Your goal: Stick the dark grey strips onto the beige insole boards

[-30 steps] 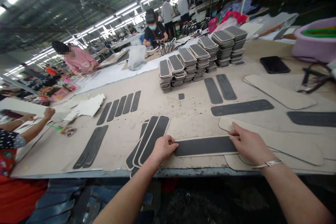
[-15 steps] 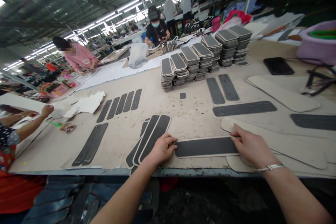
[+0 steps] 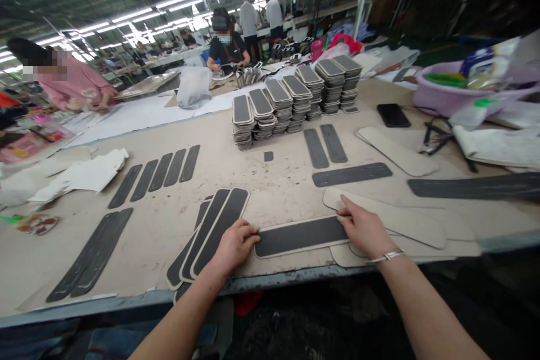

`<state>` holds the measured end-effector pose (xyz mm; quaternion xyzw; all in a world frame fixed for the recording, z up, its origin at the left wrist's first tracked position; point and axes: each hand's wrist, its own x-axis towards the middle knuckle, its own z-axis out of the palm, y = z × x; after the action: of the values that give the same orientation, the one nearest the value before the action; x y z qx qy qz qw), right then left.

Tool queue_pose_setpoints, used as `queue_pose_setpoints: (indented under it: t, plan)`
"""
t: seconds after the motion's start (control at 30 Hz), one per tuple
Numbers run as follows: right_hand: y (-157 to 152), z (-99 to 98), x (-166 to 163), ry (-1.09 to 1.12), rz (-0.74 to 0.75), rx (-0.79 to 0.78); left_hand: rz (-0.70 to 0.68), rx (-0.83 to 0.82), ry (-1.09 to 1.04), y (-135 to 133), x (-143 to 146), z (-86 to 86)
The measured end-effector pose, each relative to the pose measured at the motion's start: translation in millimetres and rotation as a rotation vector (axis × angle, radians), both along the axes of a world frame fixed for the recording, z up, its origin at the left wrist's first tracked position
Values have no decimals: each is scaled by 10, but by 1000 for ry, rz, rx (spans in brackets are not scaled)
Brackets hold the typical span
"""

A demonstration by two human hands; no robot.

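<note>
A long dark grey panel with a pale border (image 3: 300, 236) lies near the table's front edge. My left hand (image 3: 236, 244) pinches its left end between thumb and fingers. At the other end, my right hand (image 3: 363, 229) grips the panel, covering that end. Left of my left hand, several similar bordered panels (image 3: 221, 230) lie overlapped in a fan. Pale, round-ended boards (image 3: 396, 219) spread beneath and beyond my right hand.
Stacks of bordered panels (image 3: 278, 93) stand at the back. Loose dark strips (image 3: 162, 171) lie left and right on the table (image 3: 270, 191). A phone (image 3: 393, 116) and purple basin (image 3: 439, 93) sit at right. Co-workers (image 3: 228, 45) are across the table.
My view has swung right, so the scene sits further left and more of the basin shows. A co-worker's hands at the left have left the view. Both my hands keep hold of the panel.
</note>
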<state>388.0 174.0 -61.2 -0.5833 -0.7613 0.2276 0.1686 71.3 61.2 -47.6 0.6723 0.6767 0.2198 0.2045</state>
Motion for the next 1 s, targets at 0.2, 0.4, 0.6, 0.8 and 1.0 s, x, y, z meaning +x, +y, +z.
queue_pose_setpoints:
  t: [0.2, 0.4, 0.6, 0.8, 1.0]
  plan:
    - [-6, 28, 101, 158, -19, -28, -15, 8, 10, 12, -28, -60]
    - [-56, -21, 84, 270, -13, -51, 6, -38, 24, 4, -7, -22]
    - [-70, -21, 11, 194, -45, -5, 37, -90, 78, 6, 19, 19]
    - [-75, 61, -64, 67, -96, 45, 51, -105, 105, 30, 43, 62]
    - [-81, 49, -45, 40, -84, 33, 79, -141, 128, 52, 77, 88]
